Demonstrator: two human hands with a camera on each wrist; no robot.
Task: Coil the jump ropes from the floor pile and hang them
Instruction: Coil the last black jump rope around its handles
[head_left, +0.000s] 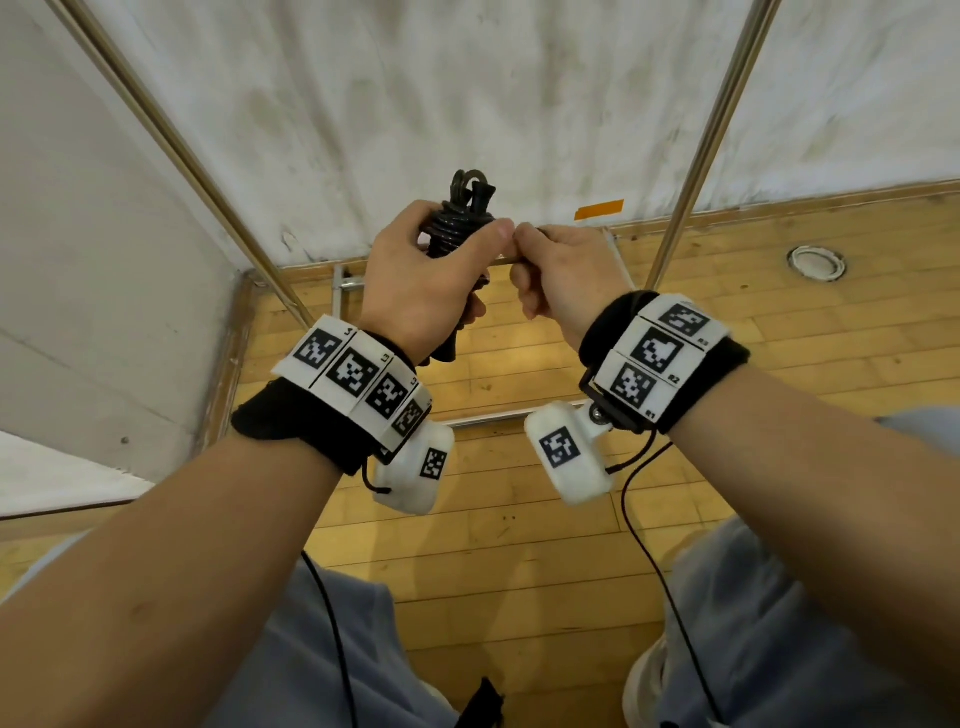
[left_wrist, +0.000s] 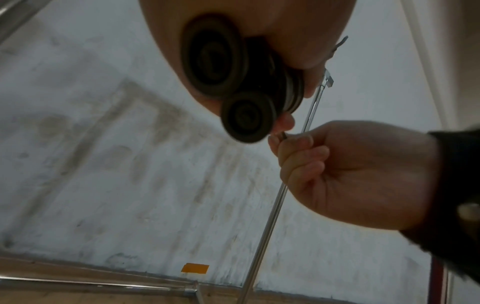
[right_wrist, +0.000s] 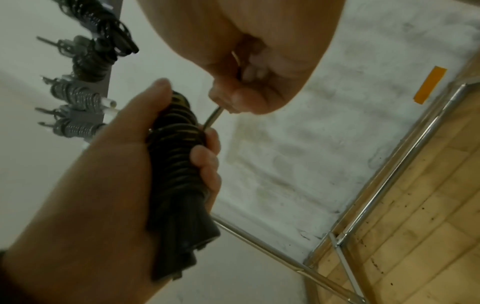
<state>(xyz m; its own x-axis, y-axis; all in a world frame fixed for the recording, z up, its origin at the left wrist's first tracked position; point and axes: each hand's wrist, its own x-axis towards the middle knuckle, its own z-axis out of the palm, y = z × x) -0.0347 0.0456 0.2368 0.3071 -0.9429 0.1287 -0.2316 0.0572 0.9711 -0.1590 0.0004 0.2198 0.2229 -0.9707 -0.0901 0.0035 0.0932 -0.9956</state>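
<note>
A black jump rope (head_left: 457, 223) is wound tightly round its two handles into a bundle (right_wrist: 179, 170). My left hand (head_left: 431, 270) grips that bundle upright at chest height, and the handle end caps (left_wrist: 246, 119) face the left wrist camera. My right hand (head_left: 556, 270) sits just to its right and pinches the loose end of the rope (right_wrist: 213, 118) where it leaves the coil. The right hand (left_wrist: 345, 174) is curled into a fist round that end. Most of the strand is hidden inside the fingers.
A metal rack frames the space, with slanted poles at left (head_left: 171, 140) and right (head_left: 711, 135). Several coiled ropes (right_wrist: 78, 96) hang on wall pegs in the right wrist view. Below are a wooden floor (head_left: 519, 545), a white wall with orange tape (head_left: 598, 209) and a round floor fitting (head_left: 816, 263).
</note>
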